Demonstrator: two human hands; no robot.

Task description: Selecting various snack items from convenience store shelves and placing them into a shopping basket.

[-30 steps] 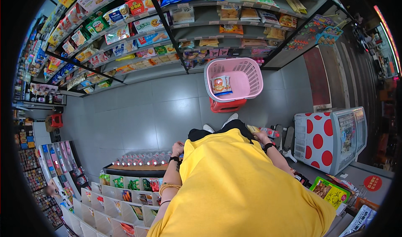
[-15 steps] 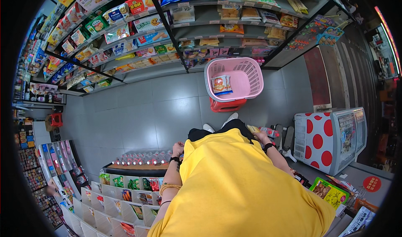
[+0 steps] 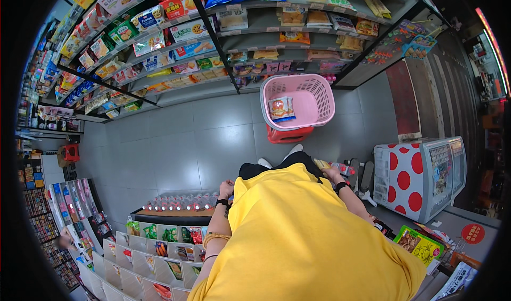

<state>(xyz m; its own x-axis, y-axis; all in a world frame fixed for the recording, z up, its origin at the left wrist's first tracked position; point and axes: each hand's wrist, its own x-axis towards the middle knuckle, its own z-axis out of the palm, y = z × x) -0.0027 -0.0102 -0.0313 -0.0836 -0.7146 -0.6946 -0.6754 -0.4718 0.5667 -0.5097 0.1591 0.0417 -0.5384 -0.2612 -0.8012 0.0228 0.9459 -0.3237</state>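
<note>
My right hand [image 3: 334, 174] hangs low beside my right hip, its fingers closed round a yellow packet [image 3: 321, 164] whose end shows past them. On my left, my left hand [image 3: 227, 188] hangs beside the yellow shirt with the fingers curled in; nothing shows in it. Ahead of my feet, a pink basket [image 3: 314, 101] sits on a red stool [image 3: 287, 135]. Inside the basket, on its left side, lies a packaged snack [image 3: 282, 108] in a clear, white and blue wrapper. Both hands are apart from the basket.
Snack shelves [image 3: 255, 32] curve across the far side. A dotted freezer [image 3: 404, 178] stands right. Several bottles [image 3: 178, 201] line a low ledge on the left, beside a rack of white bins [image 3: 143, 264]. Grey tiled floor [image 3: 175, 141] lies between shelves and feet.
</note>
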